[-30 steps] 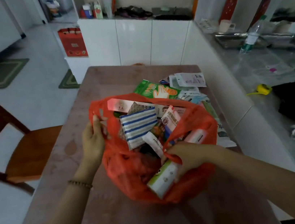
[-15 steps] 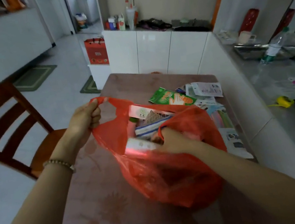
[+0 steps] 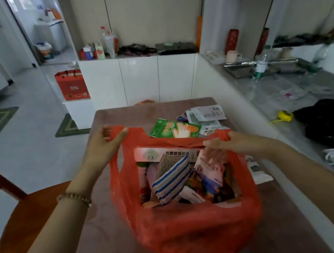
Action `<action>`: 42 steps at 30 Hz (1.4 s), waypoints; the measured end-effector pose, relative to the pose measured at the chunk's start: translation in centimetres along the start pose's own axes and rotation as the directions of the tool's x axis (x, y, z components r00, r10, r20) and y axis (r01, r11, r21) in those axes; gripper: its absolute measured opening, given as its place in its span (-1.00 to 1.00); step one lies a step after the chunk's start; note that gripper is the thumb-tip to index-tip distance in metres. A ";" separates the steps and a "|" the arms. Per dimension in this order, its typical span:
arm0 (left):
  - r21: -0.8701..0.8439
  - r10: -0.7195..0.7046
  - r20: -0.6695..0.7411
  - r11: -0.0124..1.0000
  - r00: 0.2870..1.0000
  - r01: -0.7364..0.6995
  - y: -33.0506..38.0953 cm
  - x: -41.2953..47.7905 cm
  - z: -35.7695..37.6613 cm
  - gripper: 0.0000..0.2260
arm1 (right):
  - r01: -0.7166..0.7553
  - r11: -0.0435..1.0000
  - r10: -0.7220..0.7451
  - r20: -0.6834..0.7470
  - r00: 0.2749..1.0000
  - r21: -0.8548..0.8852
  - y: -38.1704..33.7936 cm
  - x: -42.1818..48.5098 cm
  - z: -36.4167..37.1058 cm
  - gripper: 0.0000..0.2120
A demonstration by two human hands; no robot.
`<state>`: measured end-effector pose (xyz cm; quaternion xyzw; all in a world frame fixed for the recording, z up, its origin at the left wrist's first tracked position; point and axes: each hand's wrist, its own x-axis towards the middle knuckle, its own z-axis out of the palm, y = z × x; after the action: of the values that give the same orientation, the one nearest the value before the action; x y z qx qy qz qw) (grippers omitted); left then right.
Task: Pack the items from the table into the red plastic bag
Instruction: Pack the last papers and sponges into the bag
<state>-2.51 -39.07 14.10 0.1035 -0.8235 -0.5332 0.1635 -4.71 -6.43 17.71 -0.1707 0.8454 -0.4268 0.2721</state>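
Note:
The red plastic bag (image 3: 189, 230) stands open on the brown table (image 3: 96, 239). My left hand (image 3: 102, 148) grips its left handle and my right hand (image 3: 220, 143) grips its right handle, pulling the mouth wide. Inside I see a long pink foil box (image 3: 165, 153), a blue-striped cloth (image 3: 173, 182), a pink pouch (image 3: 209, 172) and other packets. Behind the bag on the table lie a green glove packet (image 3: 173, 129) and white packets (image 3: 206, 114).
A wooden chair (image 3: 14, 222) stands to the left of the table. A grey counter (image 3: 282, 97) runs along the right with a yellow tape measure (image 3: 285, 115) and a dark heap (image 3: 333, 122). White cabinets (image 3: 140, 78) stand beyond the table's far edge.
My right hand has come out of the bag and taken hold of its right handle. The left hand stayed on the left handle and the mouth is pulled wider.

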 end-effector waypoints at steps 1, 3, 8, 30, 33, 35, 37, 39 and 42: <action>0.064 0.025 -0.017 0.998 1.000 -0.024 0.2 1.2 0.2 -0.68 | -0.031 0.998 0.032 0.021 0.999 -0.048 -0.2 -0.5 -1.3 -0.50; 0.176 0.116 -0.015 0.978 0.993 -0.111 1.0 3.8 1.1 -0.50 | -0.100 0.986 0.111 0.073 0.991 -0.133 -0.5 -1.3 -4.1 -0.46; 0.181 0.104 0.158 0.975 0.982 -0.132 3.8 9.3 5.9 -0.56 | -0.166 0.982 0.160 -0.069 0.985 -0.090 -0.4 0.6 -11.0 -0.32; -0.340 -0.744 0.252 0.530 0.619 0.777 -13.8 24.6 33.0 -0.56 | -0.086 0.758 0.412 -0.372 0.832 0.646 24.1 33.1 -18.1 -0.55; -0.337 -0.721 0.239 0.567 0.651 0.752 -15.2 26.7 35.0 -0.69 | -0.118 0.775 0.469 -0.439 0.766 0.621 27.1 35.5 -19.7 -0.37; -0.278 -0.684 0.232 0.635 0.692 0.721 -14.9 27.7 36.2 -0.81 | -0.110 0.776 0.508 -0.511 0.693 0.621 28.2 36.7 -20.5 -0.44; -0.224 -0.649 0.242 0.686 0.722 0.692 -14.9 28.5 37.5 -0.83 | -0.083 0.757 0.539 -0.548 0.639 0.648 29.3 37.7 -21.2 -0.59; -0.174 -0.615 0.262 0.728 0.744 0.663 -14.6 29.3 38.5 -0.78 | -0.069 0.745 0.546 -0.546 0.636 0.664 30.3 38.7 -21.5 -0.68; -0.112 -0.600 0.273 0.756 0.752 0.645 -14.4 29.8 39.5 -0.74 | -0.092 0.691 0.611 -0.511 0.605 0.717 30.9 39.6 -21.6 -0.73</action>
<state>-45.10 -21.86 -9.19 0.2963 -0.6964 -0.6448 -0.1071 -50.91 4.37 -9.42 0.2938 0.7042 -0.6449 0.0423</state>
